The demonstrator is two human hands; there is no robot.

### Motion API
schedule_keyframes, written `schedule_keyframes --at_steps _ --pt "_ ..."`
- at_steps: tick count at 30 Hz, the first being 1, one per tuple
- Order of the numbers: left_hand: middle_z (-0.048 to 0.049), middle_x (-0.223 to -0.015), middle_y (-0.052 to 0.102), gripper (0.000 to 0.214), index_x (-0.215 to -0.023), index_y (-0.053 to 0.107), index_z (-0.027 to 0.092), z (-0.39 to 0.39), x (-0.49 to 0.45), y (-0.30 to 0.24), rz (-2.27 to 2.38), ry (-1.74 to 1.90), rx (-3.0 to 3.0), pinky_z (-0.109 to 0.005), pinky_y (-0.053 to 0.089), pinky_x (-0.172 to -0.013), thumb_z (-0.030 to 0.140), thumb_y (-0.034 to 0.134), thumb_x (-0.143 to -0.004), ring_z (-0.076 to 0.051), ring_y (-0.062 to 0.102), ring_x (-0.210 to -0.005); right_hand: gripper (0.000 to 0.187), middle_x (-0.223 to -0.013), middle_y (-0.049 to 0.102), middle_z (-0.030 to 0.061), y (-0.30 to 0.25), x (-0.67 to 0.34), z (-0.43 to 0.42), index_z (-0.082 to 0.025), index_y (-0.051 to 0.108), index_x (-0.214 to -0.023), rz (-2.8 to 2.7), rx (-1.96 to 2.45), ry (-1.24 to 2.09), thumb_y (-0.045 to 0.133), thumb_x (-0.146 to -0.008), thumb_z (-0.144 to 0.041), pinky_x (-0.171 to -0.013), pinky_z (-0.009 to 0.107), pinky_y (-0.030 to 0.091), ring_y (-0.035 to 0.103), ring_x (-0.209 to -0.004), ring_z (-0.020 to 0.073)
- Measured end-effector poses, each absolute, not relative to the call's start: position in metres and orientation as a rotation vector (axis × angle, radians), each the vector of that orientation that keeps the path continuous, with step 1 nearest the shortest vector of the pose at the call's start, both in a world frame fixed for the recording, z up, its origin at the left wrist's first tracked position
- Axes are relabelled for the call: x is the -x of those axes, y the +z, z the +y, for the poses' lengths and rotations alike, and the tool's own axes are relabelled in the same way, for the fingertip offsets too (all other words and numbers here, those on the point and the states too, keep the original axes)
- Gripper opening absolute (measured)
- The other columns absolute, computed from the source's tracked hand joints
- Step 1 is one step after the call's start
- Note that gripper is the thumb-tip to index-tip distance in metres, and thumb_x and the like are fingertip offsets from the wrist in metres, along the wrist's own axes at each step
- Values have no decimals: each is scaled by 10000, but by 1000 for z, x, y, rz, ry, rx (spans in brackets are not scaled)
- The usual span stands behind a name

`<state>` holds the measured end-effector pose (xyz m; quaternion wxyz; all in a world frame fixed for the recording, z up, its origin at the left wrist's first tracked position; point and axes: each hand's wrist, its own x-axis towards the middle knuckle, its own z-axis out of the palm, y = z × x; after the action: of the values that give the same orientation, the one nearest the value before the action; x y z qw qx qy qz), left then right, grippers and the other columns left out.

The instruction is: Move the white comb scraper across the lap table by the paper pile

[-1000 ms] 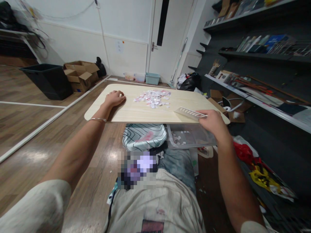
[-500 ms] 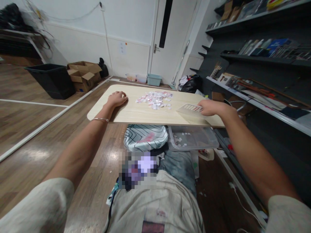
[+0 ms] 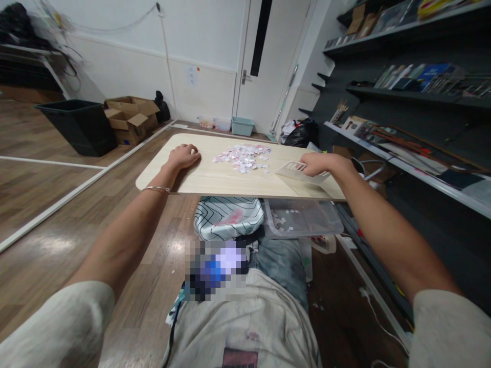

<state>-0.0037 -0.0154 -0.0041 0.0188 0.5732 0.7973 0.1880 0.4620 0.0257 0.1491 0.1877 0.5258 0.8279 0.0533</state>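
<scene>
A pale wooden tabletop point(image 3: 215, 180) stands in front of me. A pile of several small pink and white pieces point(image 3: 243, 155) lies near its middle. My left hand point(image 3: 184, 155) rests on the table's left part with its fingers curled under, nothing visible in it. My right hand point(image 3: 316, 163) grips a white slotted plastic tray point(image 3: 295, 171) that lies on the table right of the pile.
A clear plastic bin point(image 3: 303, 217) with a few pieces and a patterned cushion point(image 3: 228, 217) sit under the table. Dark shelves point(image 3: 402, 138) run along the right. A black bin point(image 3: 79, 127) and cardboard boxes point(image 3: 130, 120) stand at the left wall.
My right hand has moved the slotted tray from the table's near right edge farther in and left, toward the pile. My left hand has stayed in place.
</scene>
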Motion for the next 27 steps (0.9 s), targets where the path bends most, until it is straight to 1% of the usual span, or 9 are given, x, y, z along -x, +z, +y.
schedule_keyframes --at_steps 2,4,8,11,15,19,21,24,27 --pt "-236 -1602 743 680 -1550 834 215 -16 3 -4 2473 582 -1780 -577 519 -1330 577 594 -1027 -472 647 -1535 384 -1085 923 184 155 -454 23 -128 955 -1149 2348 -1468 195 764 -819 -173 -830 348 559 841 -1006 338" --pt "-238 -1615 737 679 -1560 829 211 -16 3 -4 2473 576 -1782 -574 519 -1331 562 581 -1034 -469 647 -1543 411 -1096 927 193 157 -448 20 -118 954 -1204 2408 -1455 214 754 -849 -177 -835 338 550 845 -1013 332" --pt "-252 -1644 723 677 -1596 814 196 -15 4 -5 2489 585 -1774 -571 525 -1327 513 559 -1054 -466 649 -1556 419 -1070 929 186 150 -442 19 -115 956 -1204 2430 -1429 236 749 -848 -192 -817 324 543 844 -1004 318" --pt "-244 -1644 730 659 -1587 819 210 -13 5 -6 2489 577 -1788 -576 530 -1323 501 552 -1060 -465 650 -1555 387 -1035 923 174 144 -446 21 -118 958 -1158 2398 -1451 220 746 -843 -192 -799 313 535 840 -1007 305" --pt "-240 -1658 721 662 -1584 821 214 -13 6 -6 2490 562 -1789 -565 527 -1330 517 553 -1060 -462 648 -1560 300 -960 903 145 145 -458 23 -155 944 -1014 2362 -1523 159 769 -772 -164 -807 345 557 832 -966 321" --pt "-245 -1617 746 658 -1575 828 219 -13 6 -6 2483 592 -1790 -586 537 -1318 510 585 -1037 -474 661 -1538 134 -883 852 114 153 -472 27 -190 845 -819 2348 -1529 82 780 -727 -118 -791 376 553 787 -877 317" --pt "-240 -1594 758 662 -1570 828 228 -13 6 -6 2470 601 -1800 -594 538 -1315 519 601 -1021 -478 662 -1533 94 -849 827 103 157 -479 31 -204 802 -758 2348 -1482 13 779 -704 -131 -776 388 551 768 -851 319" --pt "-241 -1610 744 683 -1573 824 220 -13 7 -6 2472 594 -1790 -573 531 -1323 555 582 -1030 -470 651 -1550 84 -799 789 77 163 -485 37 -215 800 -754 2363 -1427 -25 772 -688 -170 -746 373 543 765 -864 324" --pt "-241 -1646 721 694 -1584 822 213 -13 7 -6 2484 592 -1764 -561 519 -1337 567 569 -1043 -466 646 -1561 130 -787 771 74 165 -483 37 -193 832 -818 2400 -1459 98 746 -724 -173 -736 348 522 764 -872 311"
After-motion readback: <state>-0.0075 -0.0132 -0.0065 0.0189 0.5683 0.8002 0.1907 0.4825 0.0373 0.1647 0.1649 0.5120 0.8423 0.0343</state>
